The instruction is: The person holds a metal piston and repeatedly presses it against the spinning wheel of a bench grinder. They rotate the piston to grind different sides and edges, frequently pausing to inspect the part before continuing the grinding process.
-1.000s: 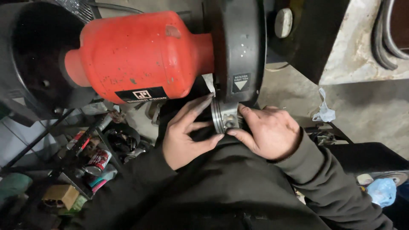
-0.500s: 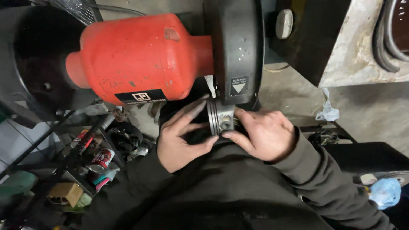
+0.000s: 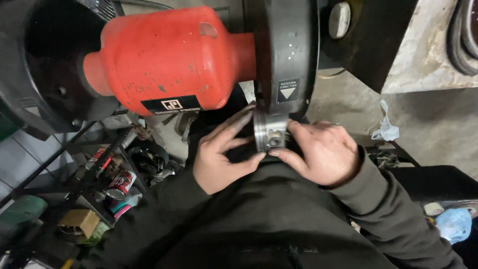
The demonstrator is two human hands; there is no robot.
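- Head view: a metal piston (image 3: 269, 135) is held beneath the black wheel guard (image 3: 286, 55) of a red grinder (image 3: 169, 60).
- Left hand (image 3: 221, 157) and right hand (image 3: 321, 152) are pinched on its sides.
- Judged rigid, fairly heavy, smooth; best gripped by the skirt, as now.

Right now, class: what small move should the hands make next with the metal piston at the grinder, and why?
Probably turn the piston slightly between both hands: the left hand and right hand pinch it right under the black wheel guard, so one side faces the wheel.
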